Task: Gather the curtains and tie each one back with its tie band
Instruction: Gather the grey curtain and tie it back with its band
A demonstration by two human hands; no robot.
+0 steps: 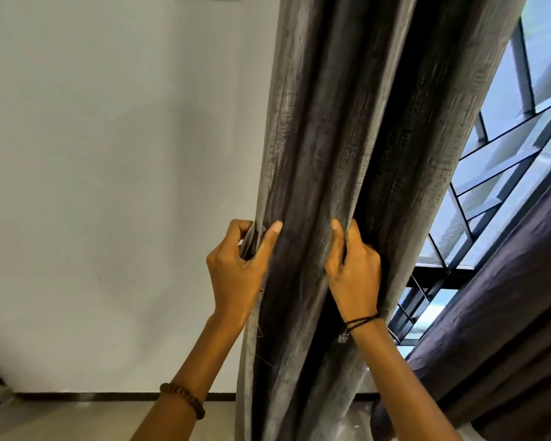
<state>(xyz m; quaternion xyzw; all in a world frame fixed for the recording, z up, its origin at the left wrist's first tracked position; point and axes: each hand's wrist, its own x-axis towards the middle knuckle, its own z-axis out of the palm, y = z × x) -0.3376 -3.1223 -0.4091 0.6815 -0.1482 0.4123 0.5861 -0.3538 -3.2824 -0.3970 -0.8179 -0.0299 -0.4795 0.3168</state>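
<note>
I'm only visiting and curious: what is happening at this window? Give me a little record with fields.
activity: gathering the grey curtain into folds
left hand: pinches the curtain's left edge
right hand: grips a fold further right
tie band: none in view
second curtain: darker, at lower right
window: shows between the two curtains, with a metal grille
wall: white, left of the grey curtain

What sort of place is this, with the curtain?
Probably a room in a home, at a window: a long grey curtain gripped by the left hand and right hand, a metal window grille behind it, and a plain white wall with dark skirting.
</note>
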